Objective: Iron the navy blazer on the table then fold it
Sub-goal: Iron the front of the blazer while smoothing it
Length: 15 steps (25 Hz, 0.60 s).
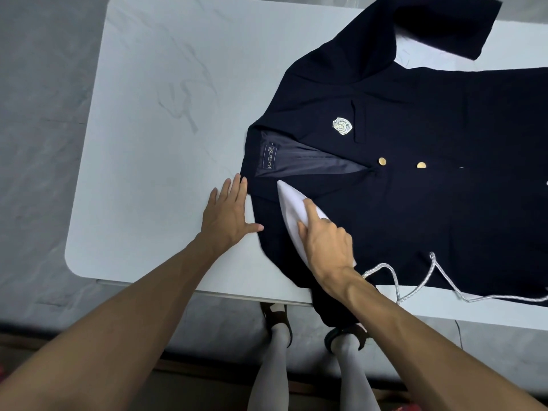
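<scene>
The navy blazer (415,203) lies flat and face up on the white table (166,114), collar pointing left, with gold buttons and a chest badge showing. A white iron (292,209) sits on the near lapel and shoulder, its tip pointing toward the collar. My right hand (324,241) grips the iron from above, index finger stretched along its top. With straight fingers, my left hand (229,210) lies flat on the table, touching the collar's edge. The near sleeve hangs over the table's front edge.
The iron's braided white cord (415,280) snakes across the blazer's near hem and off to the right. The far sleeve (444,28) lies folded at the table's back right. My legs and shoes (277,318) stand under the front edge. Bare tabletop spreads to the left.
</scene>
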Each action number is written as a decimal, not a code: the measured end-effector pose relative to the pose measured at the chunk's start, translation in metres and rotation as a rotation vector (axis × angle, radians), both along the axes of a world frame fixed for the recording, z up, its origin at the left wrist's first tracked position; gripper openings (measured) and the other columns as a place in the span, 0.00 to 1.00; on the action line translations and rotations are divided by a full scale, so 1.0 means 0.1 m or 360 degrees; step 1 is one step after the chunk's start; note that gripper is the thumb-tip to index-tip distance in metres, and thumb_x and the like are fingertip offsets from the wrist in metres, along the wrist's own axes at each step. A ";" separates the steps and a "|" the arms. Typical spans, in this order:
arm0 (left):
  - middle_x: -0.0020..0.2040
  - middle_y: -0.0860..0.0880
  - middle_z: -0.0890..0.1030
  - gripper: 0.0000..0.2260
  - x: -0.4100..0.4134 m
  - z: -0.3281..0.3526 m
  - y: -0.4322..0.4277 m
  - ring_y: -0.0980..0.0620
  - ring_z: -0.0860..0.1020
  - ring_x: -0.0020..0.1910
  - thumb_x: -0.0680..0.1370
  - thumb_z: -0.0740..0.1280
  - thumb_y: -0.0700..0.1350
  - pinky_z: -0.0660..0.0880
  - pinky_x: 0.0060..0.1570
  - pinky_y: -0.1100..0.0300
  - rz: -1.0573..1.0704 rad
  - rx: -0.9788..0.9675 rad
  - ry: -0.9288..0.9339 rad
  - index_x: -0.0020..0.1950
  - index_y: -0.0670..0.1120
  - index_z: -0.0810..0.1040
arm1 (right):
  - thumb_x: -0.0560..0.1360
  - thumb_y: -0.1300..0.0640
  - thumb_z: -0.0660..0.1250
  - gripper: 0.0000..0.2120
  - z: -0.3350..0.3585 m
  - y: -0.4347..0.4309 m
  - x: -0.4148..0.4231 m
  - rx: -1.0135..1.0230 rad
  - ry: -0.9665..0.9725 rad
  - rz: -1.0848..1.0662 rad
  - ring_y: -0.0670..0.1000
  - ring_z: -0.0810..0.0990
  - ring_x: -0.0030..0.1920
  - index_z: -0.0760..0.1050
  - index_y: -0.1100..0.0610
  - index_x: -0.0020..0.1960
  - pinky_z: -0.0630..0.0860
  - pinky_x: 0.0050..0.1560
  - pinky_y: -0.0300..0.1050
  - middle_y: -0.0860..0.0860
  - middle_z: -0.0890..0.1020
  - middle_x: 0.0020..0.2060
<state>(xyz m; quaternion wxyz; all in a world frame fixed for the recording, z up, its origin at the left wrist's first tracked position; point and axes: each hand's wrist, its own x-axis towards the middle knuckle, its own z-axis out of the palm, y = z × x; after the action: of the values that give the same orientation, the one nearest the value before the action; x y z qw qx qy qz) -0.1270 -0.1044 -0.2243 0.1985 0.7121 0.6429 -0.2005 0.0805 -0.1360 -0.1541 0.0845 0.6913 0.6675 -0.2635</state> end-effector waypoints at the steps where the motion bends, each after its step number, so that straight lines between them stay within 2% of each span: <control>1: 0.82 0.46 0.42 0.51 0.01 0.00 0.01 0.46 0.45 0.80 0.73 0.63 0.71 0.48 0.77 0.47 0.0001 -0.0010 0.0011 0.81 0.44 0.39 | 0.83 0.48 0.51 0.20 0.00 -0.02 0.12 0.0012 -0.0008 -0.0053 0.61 0.80 0.42 0.56 0.48 0.73 0.67 0.39 0.49 0.55 0.81 0.44; 6: 0.82 0.46 0.42 0.51 0.04 0.02 0.01 0.45 0.45 0.80 0.74 0.63 0.70 0.47 0.77 0.47 0.0032 -0.0033 0.0013 0.81 0.44 0.39 | 0.82 0.49 0.53 0.18 0.18 0.00 0.47 0.0005 0.0176 -0.0249 0.61 0.74 0.38 0.60 0.49 0.72 0.69 0.41 0.51 0.55 0.80 0.39; 9: 0.82 0.46 0.42 0.50 0.03 0.01 -0.01 0.45 0.45 0.80 0.74 0.62 0.70 0.48 0.77 0.47 0.0012 -0.0022 0.0031 0.81 0.43 0.39 | 0.82 0.48 0.54 0.20 0.21 0.11 0.21 0.0002 0.0285 -0.0140 0.64 0.77 0.44 0.58 0.47 0.73 0.68 0.43 0.52 0.58 0.81 0.44; 11: 0.82 0.45 0.41 0.50 0.04 0.01 -0.02 0.45 0.45 0.80 0.74 0.62 0.70 0.48 0.77 0.47 -0.0008 -0.0030 0.0052 0.80 0.43 0.38 | 0.82 0.48 0.53 0.20 0.13 0.13 -0.03 -0.0032 0.0279 -0.0032 0.64 0.78 0.47 0.58 0.47 0.73 0.66 0.44 0.52 0.59 0.81 0.46; 15: 0.82 0.45 0.42 0.50 0.01 -0.02 -0.01 0.45 0.46 0.80 0.74 0.61 0.70 0.49 0.77 0.46 0.0001 0.0000 0.0004 0.81 0.43 0.40 | 0.83 0.47 0.53 0.19 -0.05 0.11 -0.18 0.0033 0.0104 0.0087 0.62 0.80 0.44 0.58 0.50 0.72 0.67 0.40 0.50 0.57 0.82 0.45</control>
<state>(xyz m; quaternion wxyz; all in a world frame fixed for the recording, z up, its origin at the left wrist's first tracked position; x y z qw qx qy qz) -0.1259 -0.1059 -0.2264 0.1977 0.7117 0.6433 -0.2015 0.0627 -0.1253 -0.1586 0.0627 0.6647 0.6913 -0.2765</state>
